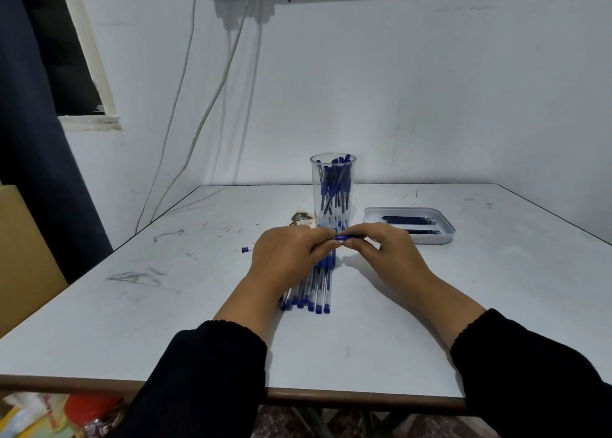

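Note:
My left hand and my right hand meet over the middle of the white table. Between their fingertips they pinch one blue pen, held level just in front of a tall clear cup that stands full of blue pens. Under my left hand lies a row of several clear pens with blue end caps, their ends pointing toward me. How much of the held pen each hand covers is hidden by the fingers.
A white tray with dark refills lies right of the cup. One small blue cap sits alone at the left. A crumpled scrap lies behind my left hand. Cables hang down the back wall.

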`<state>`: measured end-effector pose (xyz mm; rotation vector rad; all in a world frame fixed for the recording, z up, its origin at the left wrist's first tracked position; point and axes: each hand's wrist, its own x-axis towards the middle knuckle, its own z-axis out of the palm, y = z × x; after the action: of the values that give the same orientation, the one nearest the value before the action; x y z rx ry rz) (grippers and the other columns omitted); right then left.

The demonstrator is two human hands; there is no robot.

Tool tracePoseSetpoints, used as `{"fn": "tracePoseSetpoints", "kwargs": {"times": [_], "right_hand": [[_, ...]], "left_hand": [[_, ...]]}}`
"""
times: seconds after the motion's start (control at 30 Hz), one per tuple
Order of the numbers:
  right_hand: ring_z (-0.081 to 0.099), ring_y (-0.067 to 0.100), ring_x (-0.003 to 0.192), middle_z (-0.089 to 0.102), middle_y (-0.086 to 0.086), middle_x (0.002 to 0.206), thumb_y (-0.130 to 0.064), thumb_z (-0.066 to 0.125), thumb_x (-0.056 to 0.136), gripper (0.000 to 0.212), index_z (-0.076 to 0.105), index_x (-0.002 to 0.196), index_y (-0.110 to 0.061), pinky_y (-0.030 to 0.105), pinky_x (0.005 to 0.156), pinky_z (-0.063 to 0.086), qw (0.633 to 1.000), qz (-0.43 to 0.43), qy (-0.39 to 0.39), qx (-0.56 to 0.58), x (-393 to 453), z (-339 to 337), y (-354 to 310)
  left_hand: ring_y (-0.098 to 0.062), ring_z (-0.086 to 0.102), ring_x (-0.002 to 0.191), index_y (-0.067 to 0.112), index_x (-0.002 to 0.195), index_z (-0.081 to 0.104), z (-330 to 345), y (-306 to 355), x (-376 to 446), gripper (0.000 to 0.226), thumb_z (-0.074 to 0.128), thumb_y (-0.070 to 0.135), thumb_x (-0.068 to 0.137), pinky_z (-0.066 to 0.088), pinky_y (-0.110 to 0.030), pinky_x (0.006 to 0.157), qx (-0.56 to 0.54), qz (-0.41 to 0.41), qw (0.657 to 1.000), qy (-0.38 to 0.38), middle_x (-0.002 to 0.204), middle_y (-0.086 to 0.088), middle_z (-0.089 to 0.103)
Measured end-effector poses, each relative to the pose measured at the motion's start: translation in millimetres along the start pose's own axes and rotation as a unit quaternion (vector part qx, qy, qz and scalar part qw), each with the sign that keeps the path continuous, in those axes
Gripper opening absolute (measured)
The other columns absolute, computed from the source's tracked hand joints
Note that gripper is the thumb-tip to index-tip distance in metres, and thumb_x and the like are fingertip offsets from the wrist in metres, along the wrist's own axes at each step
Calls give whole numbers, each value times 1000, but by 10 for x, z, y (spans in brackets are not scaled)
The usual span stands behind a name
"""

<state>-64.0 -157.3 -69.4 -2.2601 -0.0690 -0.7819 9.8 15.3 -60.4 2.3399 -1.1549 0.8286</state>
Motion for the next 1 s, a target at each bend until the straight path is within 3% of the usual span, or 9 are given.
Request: {"fn": "tracePoseSetpoints", "kwargs": {"times": [0.13,0.23,0.37,0.47,0.6,0.73,0.9,1.0], "right_hand": [[55,-6,90,63,-22,89,-24,67,88,13,72,97,-32,6,77,36,1000,18,-9,9,27,2,20],[53,-6,87,61,-18,88,-21,64,90,14,73,102,-25,8,74,35,999,44,-5,-2,53,-16,68],[56,8,87,67,-3,95,-19,60,93,19,72,107,-14,20,74,38,991,120,-35,-45,88,-62,182],[55,12,88,66,1,97,-21,61,92,22,68,112,-15,23,77,36,983,154,-56,-81,103,-60,264],[57,15,93,66,-2,101,-28,60,91,13,68,101,-25,31,81,46,975,161,-70,-135,115,-32,315],[57,18,96,65,0,105,-30,58,92,17,70,104,-25,36,86,48,970,137,-87,-181,113,-20,315],[57,19,101,64,3,111,-30,55,95,27,67,117,-18,34,87,46,973,130,-67,-177,121,4,289],[56,11,91,64,-1,102,-26,54,97,22,68,111,-16,19,76,42,991,96,8,-92,115,17,185]], "left_hand": [[-13,59,76,39,111,65,-21,-27,17,28,45,51,94,45,-29,61,5,-19,999,-39,85,7,67],[-16,57,93,35,127,56,12,-68,27,34,39,44,99,44,-30,68,7,-35,998,-44,102,6,65],[-20,51,94,24,136,49,31,-149,2,38,37,28,101,34,-28,66,1,-70,997,-18,106,-1,64],[-21,53,92,20,132,52,9,-113,-14,35,40,23,100,41,-31,70,-15,-85,996,-16,106,-3,64],[-20,53,84,17,114,57,-8,-81,-9,20,46,23,98,45,-32,71,-40,-96,994,-19,97,-5,62],[-23,52,98,12,118,62,41,-118,-5,27,51,8,95,40,-29,83,-76,-50,996,-16,108,-5,63],[-30,57,86,18,108,71,105,-155,-1,26,63,6,87,48,-39,73,-62,-8,998,9,94,-8,67],[-27,58,89,13,108,70,106,-117,19,24,64,7,86,44,-34,76,-66,4,998,19,96,-6,68]]}}
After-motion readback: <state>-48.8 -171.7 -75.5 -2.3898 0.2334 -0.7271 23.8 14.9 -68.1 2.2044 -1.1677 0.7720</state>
